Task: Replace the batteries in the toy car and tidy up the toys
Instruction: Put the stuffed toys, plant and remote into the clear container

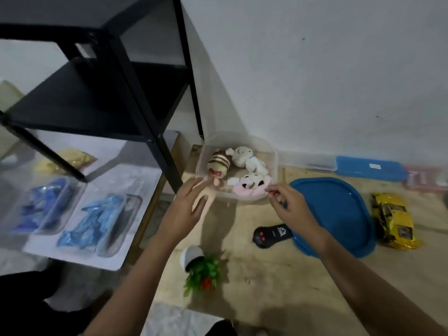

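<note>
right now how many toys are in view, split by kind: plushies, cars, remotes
plushies: 3, the striped plush, white plush and pink plush, all in the clear tub
cars: 1, the yellow toy car on the floor
remotes: 1, the black remote on the floor
total: 5

Both bare forearms reach forward and converge toward the middle of the view. The left arm (135,275) comes in from 6 o'clock and runs up toward 1 o'clock. The left hand (186,207) shows its back, fingers straight and slightly spread. The right arm (363,270) enters from 5 o'clock and slants toward 10 o'clock. The right hand (288,204) lies at 3 o'clock of the left, apart from it. Its fingers are loosely curled, thumb and forefinger tips close together; whether they pinch anything cannot be told.
</note>
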`<control>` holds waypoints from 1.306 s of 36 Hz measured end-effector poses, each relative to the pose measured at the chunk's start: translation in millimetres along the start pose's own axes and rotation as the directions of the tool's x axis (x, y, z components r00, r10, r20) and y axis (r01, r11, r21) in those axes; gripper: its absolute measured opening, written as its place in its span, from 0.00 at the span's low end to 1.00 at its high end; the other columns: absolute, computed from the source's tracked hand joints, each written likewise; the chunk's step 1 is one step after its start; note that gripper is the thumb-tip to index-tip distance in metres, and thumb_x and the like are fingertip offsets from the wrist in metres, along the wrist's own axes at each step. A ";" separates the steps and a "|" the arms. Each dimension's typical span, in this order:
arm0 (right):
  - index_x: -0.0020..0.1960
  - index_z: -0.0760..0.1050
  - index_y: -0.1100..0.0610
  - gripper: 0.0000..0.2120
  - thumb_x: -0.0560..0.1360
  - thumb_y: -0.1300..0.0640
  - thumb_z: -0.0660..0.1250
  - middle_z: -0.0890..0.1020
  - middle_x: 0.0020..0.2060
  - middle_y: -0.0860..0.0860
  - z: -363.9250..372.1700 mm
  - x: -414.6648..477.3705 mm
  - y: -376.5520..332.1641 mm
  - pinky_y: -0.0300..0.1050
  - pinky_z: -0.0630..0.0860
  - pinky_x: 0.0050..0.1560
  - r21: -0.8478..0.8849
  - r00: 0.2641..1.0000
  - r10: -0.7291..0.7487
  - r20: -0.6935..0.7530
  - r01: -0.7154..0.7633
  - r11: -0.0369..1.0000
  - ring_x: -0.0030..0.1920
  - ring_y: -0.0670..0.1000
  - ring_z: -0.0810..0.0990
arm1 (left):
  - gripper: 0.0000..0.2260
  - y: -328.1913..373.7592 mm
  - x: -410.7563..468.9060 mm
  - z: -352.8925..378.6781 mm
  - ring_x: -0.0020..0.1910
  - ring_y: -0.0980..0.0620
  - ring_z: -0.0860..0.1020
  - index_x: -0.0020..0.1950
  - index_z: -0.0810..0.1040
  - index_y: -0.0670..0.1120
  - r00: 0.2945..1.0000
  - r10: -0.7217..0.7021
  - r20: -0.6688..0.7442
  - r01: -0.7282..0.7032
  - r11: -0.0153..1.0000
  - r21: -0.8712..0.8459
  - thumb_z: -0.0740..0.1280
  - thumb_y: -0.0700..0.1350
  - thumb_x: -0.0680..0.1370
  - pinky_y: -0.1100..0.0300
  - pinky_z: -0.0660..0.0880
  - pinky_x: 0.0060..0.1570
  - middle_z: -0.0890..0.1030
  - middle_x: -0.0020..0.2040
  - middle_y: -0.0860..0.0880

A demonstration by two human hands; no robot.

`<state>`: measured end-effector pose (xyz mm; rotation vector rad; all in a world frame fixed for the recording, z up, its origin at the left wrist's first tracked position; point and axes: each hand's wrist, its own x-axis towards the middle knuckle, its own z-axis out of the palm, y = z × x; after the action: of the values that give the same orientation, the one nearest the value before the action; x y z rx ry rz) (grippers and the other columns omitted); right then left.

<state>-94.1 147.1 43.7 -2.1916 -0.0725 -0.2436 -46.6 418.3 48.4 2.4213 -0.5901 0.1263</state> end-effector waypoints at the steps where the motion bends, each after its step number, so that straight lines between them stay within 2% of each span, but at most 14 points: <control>1: 0.53 0.77 0.54 0.07 0.77 0.61 0.64 0.76 0.42 0.41 1.1 -11.5 4.7 0.28 0.69 0.42 -0.006 0.999 -0.004 0.032 0.005 1.000 0.44 0.37 0.75 | 0.15 -2.1 -13.2 0.7 0.69 0.54 0.65 0.67 0.73 0.47 0.999 -0.045 0.005 0.045 0.999 -0.029 0.62 0.43 0.80 0.64 0.61 0.67 0.71 0.68 0.49; 4: 0.61 0.73 0.52 0.13 0.78 0.55 0.62 0.77 0.53 0.44 8.3 -37.3 18.7 0.34 0.71 0.55 -0.037 0.970 0.077 0.229 -0.071 0.997 0.53 0.37 0.73 | 0.15 -4.6 -48.5 5.1 0.67 0.55 0.68 0.68 0.71 0.52 0.973 -0.184 0.141 0.205 0.966 -0.155 0.60 0.46 0.81 0.56 0.66 0.67 0.71 0.67 0.52; 7: 0.72 0.60 0.49 0.24 0.78 0.48 0.59 0.66 0.70 0.48 18.0 -48.8 30.8 0.45 0.60 0.71 -0.199 0.872 0.128 0.472 -0.036 0.979 0.71 0.47 0.61 | 0.16 -5.6 -74.6 12.2 0.69 0.57 0.65 0.69 0.67 0.58 0.906 -0.256 0.338 0.353 0.897 -0.265 0.56 0.49 0.82 0.55 0.63 0.69 0.68 0.69 0.54; 11: 0.76 0.46 0.49 0.30 0.79 0.42 0.54 0.50 0.76 0.48 30.3 -54.4 35.5 0.51 0.50 0.73 -0.480 0.764 0.251 0.594 0.086 0.873 0.76 0.51 0.45 | 0.18 -12.3 -100.2 28.0 0.73 0.53 0.59 0.72 0.63 0.57 0.814 -0.300 0.497 0.403 0.908 -0.113 0.52 0.52 0.82 0.57 0.56 0.71 0.62 0.74 0.51; 15: 0.76 0.45 0.49 0.30 0.80 0.44 0.54 0.49 0.76 0.48 34.7 -54.5 34.4 0.52 0.51 0.73 -0.581 0.736 0.285 0.614 0.177 0.794 0.76 0.53 0.47 | 0.17 -13.7 -114.8 31.3 0.72 0.52 0.60 0.71 0.67 0.53 0.816 -0.364 0.449 0.467 0.873 -0.141 0.53 0.49 0.82 0.60 0.55 0.70 0.63 0.73 0.49; 21: 0.75 0.52 0.53 0.29 0.78 0.48 0.59 0.64 0.69 0.53 37.6 -50.8 23.7 0.48 0.62 0.67 -0.592 0.789 0.270 0.552 0.143 0.793 0.68 0.55 0.64 | 0.15 -13.1 -137.5 24.3 0.69 0.54 0.62 0.69 0.68 0.54 0.796 -0.424 0.432 0.572 0.762 -0.306 0.53 0.48 0.83 0.65 0.57 0.65 0.64 0.68 0.49; 26: 0.74 0.54 0.53 0.28 0.78 0.48 0.59 0.65 0.67 0.54 37.2 -52.2 15.5 0.51 0.68 0.64 -0.551 0.810 0.287 0.511 0.051 0.833 0.65 0.56 0.66 | 0.16 -9.5 -144.7 22.0 0.64 0.51 0.66 0.69 0.66 0.55 0.794 -0.444 0.415 0.583 0.750 -0.314 0.56 0.49 0.82 0.58 0.64 0.66 0.66 0.64 0.47; 28: 0.74 0.54 0.54 0.28 0.78 0.48 0.58 0.65 0.67 0.54 33.8 -53.9 11.8 0.51 0.68 0.63 -0.526 0.840 0.271 0.469 0.020 0.850 0.65 0.56 0.67 | 0.16 -5.6 -144.3 23.5 0.60 0.51 0.68 0.69 0.67 0.55 0.795 -0.471 0.381 0.587 0.757 -0.288 0.58 0.50 0.81 0.59 0.64 0.63 0.66 0.63 0.47; 31: 0.73 0.56 0.55 0.27 0.78 0.45 0.57 0.65 0.65 0.54 28.9 -56.3 5.6 0.52 0.70 0.61 -0.411 0.900 0.255 0.353 -0.096 0.907 0.63 0.57 0.69 | 0.17 0.9 -141.6 26.5 0.52 0.51 0.71 0.69 0.68 0.53 0.799 -0.524 0.295 0.596 0.752 -0.279 0.60 0.51 0.80 0.59 0.66 0.60 0.67 0.58 0.46; 35: 0.67 0.63 0.58 0.25 0.76 0.44 0.60 0.67 0.60 0.55 24.5 -57.2 -8.0 0.44 0.67 0.54 -0.149 0.958 0.275 0.088 -0.260 0.954 0.56 0.52 0.69 | 0.16 9.7 -139.2 29.2 0.42 0.55 0.71 0.66 0.70 0.54 0.811 -0.555 0.184 0.583 0.744 -0.326 0.61 0.53 0.79 0.59 0.70 0.54 0.67 0.46 0.49; 40: 0.60 0.67 0.57 0.26 0.71 0.41 0.66 0.71 0.54 0.53 10.7 -46.4 -23.3 0.47 0.71 0.52 0.081 0.914 0.404 -0.047 -0.399 0.913 0.53 0.52 0.72 | 0.15 26.4 -116.6 22.6 0.45 0.57 0.71 0.65 0.71 0.51 0.836 -0.548 0.016 0.509 0.764 -0.397 0.61 0.52 0.79 0.70 0.67 0.43 0.72 0.52 0.50; 42: 0.59 0.66 0.57 0.25 0.71 0.42 0.67 0.73 0.52 0.52 1.0 -36.8 -29.6 0.47 0.74 0.48 0.136 0.897 0.442 -0.026 -0.435 0.890 0.51 0.52 0.74 | 0.14 34.8 -98.0 15.4 0.45 0.54 0.73 0.63 0.72 0.50 0.854 -0.519 -0.034 0.455 0.777 -0.434 0.62 0.51 0.79 0.68 0.70 0.43 0.75 0.53 0.54; 45: 0.60 0.65 0.57 0.24 0.72 0.45 0.68 0.74 0.52 0.51 -14.8 -17.8 -36.1 0.42 0.70 0.39 0.184 0.876 0.483 0.006 -0.475 0.860 0.49 0.51 0.74 | 0.10 47.2 -63.4 5.4 0.46 0.52 0.74 0.59 0.74 0.52 0.877 -0.474 -0.074 0.376 0.774 -0.509 0.64 0.50 0.78 0.57 0.74 0.46 0.76 0.49 0.59; 47: 0.60 0.64 0.57 0.23 0.73 0.48 0.68 0.73 0.54 0.53 -23.2 -2.9 -35.6 0.43 0.71 0.40 0.223 0.865 0.502 0.011 -0.491 0.842 0.50 0.53 0.74 | 0.09 51.9 -37.8 1.7 0.48 0.54 0.74 0.58 0.74 0.52 0.899 -0.427 -0.103 0.323 0.802 -0.503 0.65 0.49 0.78 0.64 0.72 0.44 0.76 0.50 0.57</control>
<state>-105.3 149.6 84.7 -1.9040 0.4754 0.0097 -103.5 395.5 67.5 1.9578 -0.0158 0.0587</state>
